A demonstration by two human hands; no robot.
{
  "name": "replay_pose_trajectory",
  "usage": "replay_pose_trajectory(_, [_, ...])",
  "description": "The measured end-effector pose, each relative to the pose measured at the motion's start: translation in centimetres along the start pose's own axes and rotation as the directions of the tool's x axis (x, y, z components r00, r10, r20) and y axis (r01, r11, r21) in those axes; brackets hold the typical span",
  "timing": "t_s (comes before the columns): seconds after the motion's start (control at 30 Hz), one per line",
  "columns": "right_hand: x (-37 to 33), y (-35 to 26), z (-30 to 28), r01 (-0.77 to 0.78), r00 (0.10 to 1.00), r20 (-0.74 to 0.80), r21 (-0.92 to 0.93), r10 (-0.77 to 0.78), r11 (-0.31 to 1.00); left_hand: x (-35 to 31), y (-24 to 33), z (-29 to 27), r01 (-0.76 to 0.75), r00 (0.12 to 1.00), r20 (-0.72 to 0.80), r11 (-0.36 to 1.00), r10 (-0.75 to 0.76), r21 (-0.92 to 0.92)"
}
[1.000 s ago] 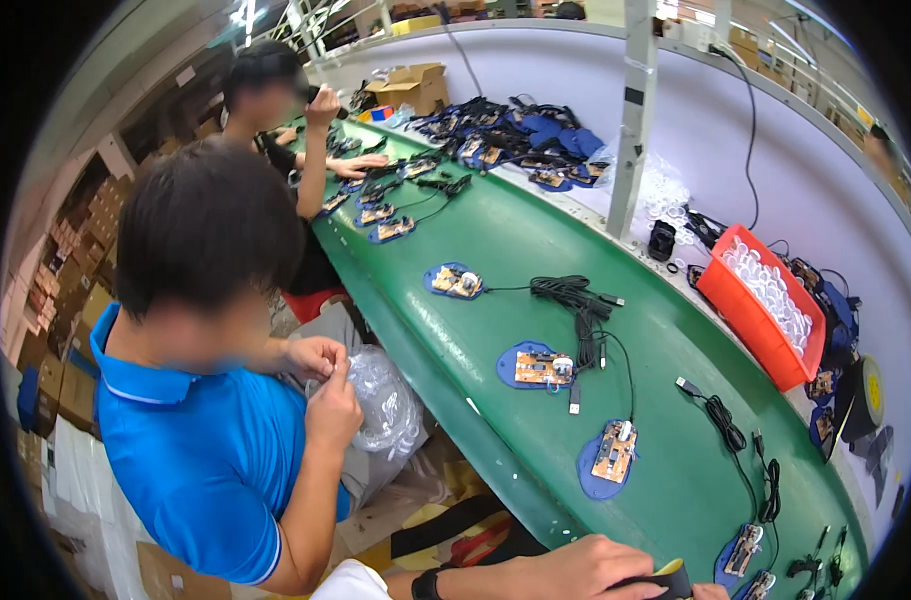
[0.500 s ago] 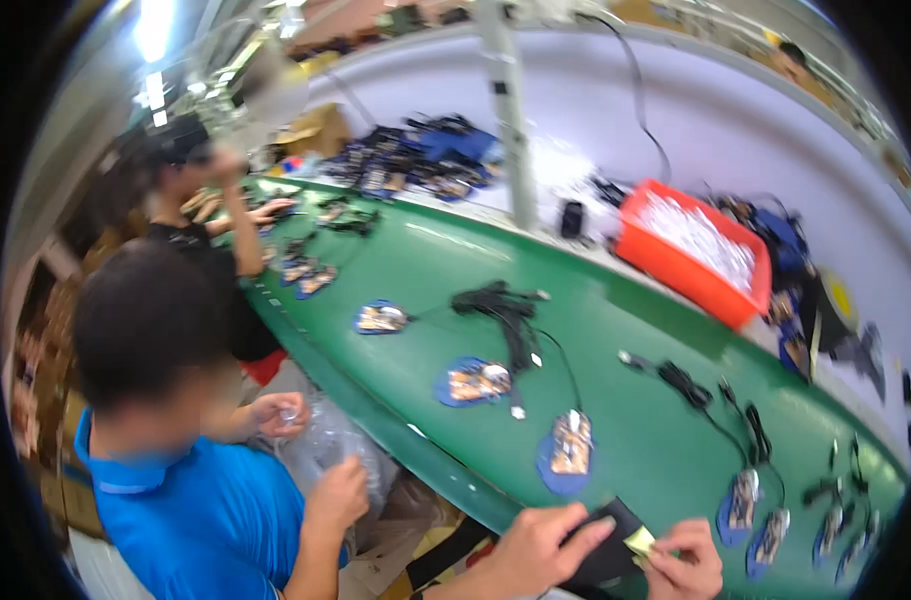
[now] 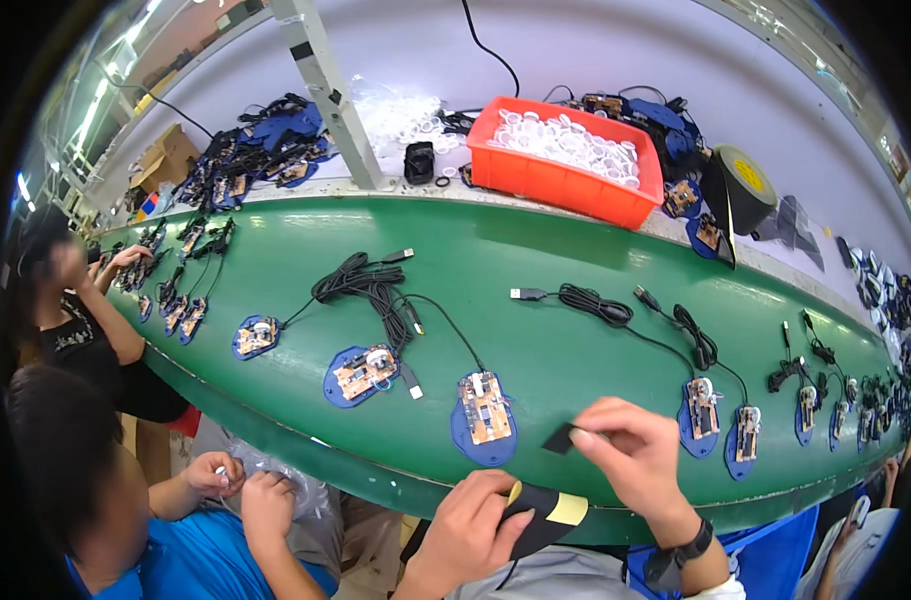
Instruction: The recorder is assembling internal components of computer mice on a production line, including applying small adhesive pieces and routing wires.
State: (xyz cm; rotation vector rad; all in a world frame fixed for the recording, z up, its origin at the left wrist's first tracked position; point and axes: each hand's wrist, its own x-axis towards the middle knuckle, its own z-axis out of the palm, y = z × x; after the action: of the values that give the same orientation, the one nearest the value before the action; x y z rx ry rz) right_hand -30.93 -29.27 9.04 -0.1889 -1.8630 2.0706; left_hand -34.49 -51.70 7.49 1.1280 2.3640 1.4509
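Observation:
My left hand grips a bent black sheet whose yellow backing shows at one end and at the curled edge. Between the thumb and fingers of my right hand is a small black square piece, held apart from the sheet, just above the belt's near edge. Closest beyond both hands lies a computer mouse base, blue with a tan circuit board on it and a black cable. Two similar bases lie to its left.
Several more mouse bases with coiled cables lie to the right on the green belt. Behind stands a red bin of white rings, left of a black tape roll. A co-worker in blue sits at my left.
My view has swung to the right. My right hand has moved off the sheet and up, now with a small black piece in its fingers. My left hand still holds the sheet.

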Motion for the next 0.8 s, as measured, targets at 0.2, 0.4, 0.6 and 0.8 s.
replay_pose_trajectory(0.2, [2.5,1.9,1.7,-0.017,0.967,0.245,-0.211,0.069,0.977,-0.7,-1.0,0.5,-0.130,0.982,-0.079,0.919,0.171,0.371])
replay_pose_trajectory(0.4, [4.9,4.0,2.6,-0.001,0.936,0.327,-0.373,0.132,0.928,-0.6,-2.4,1.0,-0.119,0.989,-0.020,0.878,0.145,0.464])
replay_pose_trajectory(0.6, [4.7,4.5,3.1,0.076,0.913,0.399,-0.365,0.082,0.928,-0.3,-2.8,0.8,-0.139,0.987,-0.017,0.890,0.162,0.435])
replay_pose_trajectory(0.8, [4.9,4.1,3.2,0.098,0.906,0.412,-0.421,0.094,0.902,0.4,-3.2,0.4,-0.175,0.977,-0.044,0.901,0.209,0.397])
